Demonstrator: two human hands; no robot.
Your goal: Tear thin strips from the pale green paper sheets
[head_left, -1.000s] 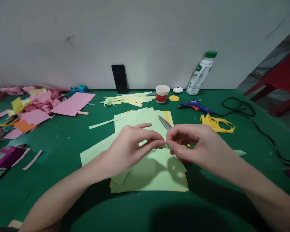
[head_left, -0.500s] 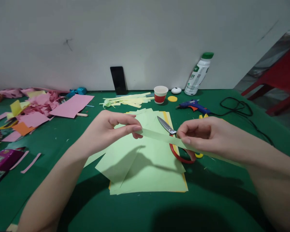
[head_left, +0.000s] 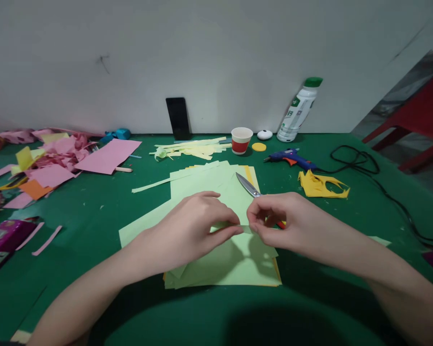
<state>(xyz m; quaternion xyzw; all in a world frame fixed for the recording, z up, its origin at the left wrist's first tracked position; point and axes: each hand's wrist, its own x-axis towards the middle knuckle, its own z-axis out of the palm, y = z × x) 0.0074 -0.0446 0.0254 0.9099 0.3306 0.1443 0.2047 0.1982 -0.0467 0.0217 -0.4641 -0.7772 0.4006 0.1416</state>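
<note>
The left hand (head_left: 204,221) and the right hand (head_left: 288,218), two in all, each keep a narrow, pinching grip on one green strip (head_left: 245,229), above green sheets (head_left: 223,271) too overlapped to count. One pair of scissors (head_left: 247,183) lies on the sheets, partly hidden by the right hand. Farther back on the surface (head_left: 94,216) are one cup (head_left: 241,144), one phone (head_left: 178,119), one bottle (head_left: 299,111), one glue gun (head_left: 292,155); at left, two pink strips (head_left: 47,240).

Passage: a lane of green tabletop (head_left: 88,211) runs between the pink strips (head_left: 47,241) and pale green sheets (head_left: 202,182) — left forearm (head_left: 130,264) crossing its near end. Obstructions: right hand (head_left: 285,216), screening the scissors' (head_left: 248,185) handles; farther back, paper cup (head_left: 241,142), glue gun (head_left: 294,157), looped cord (head_left: 355,166).
</note>
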